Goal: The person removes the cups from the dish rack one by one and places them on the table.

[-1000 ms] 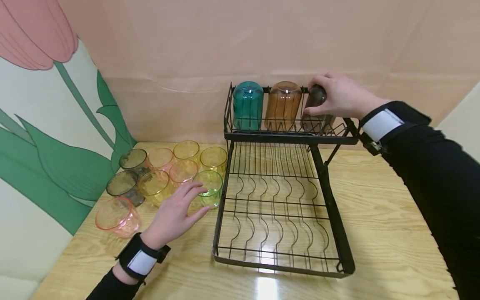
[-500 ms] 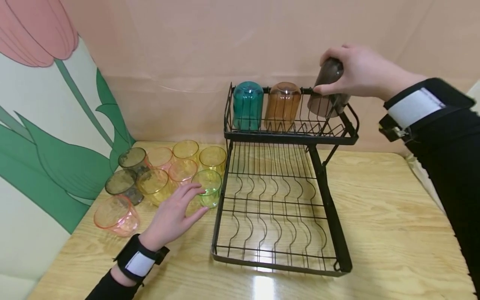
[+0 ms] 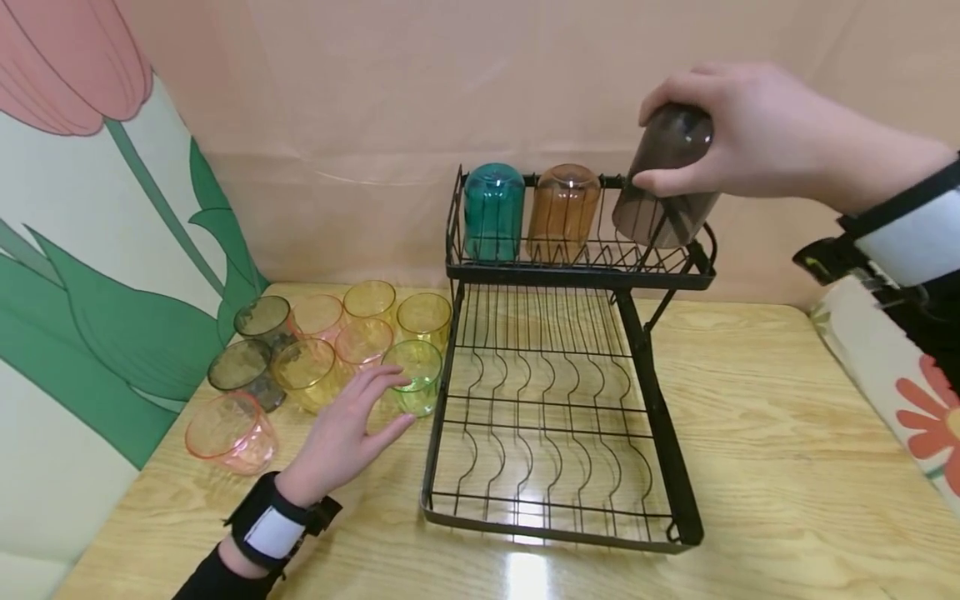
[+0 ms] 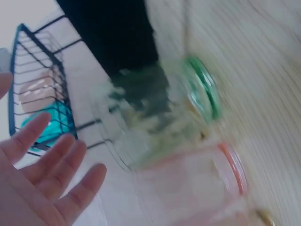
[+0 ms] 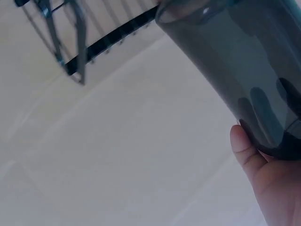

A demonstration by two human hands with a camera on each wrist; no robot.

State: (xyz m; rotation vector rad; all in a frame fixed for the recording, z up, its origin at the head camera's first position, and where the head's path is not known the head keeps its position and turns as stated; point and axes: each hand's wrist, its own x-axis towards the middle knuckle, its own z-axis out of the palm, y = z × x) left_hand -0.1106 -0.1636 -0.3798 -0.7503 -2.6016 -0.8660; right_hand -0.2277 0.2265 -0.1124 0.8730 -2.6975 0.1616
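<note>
My right hand (image 3: 757, 137) grips a dark grey glass (image 3: 670, 150) by its base end, mouth downward and tilted, over the right end of the rack's upper tier. In the right wrist view, the thumb (image 5: 244, 148) presses the side of the grey glass (image 5: 235, 66). Upside down on that same tier stand a teal glass (image 3: 494, 212) and an amber glass (image 3: 565, 212). Beside the green glass (image 3: 417, 387) on the table is my left hand (image 3: 341, 437), its fingers loosely spread and holding nothing. The left wrist view shows those fingers (image 4: 70, 162) near the blurred green glass (image 4: 155, 122).
The black two-tier dish rack (image 3: 660, 450) stands mid-table. Left of it, several upright glasses crowd together: yellow (image 3: 303, 379), pink (image 3: 251, 446) and grey (image 3: 258, 383). A peach backdrop (image 3: 375, 100) hangs behind; bare wooden table (image 3: 787, 450) extends to the right.
My right hand has lifted the dark grey glass up out of the upper tier and shifted right, tilting it. The left hand has stayed almost still.
</note>
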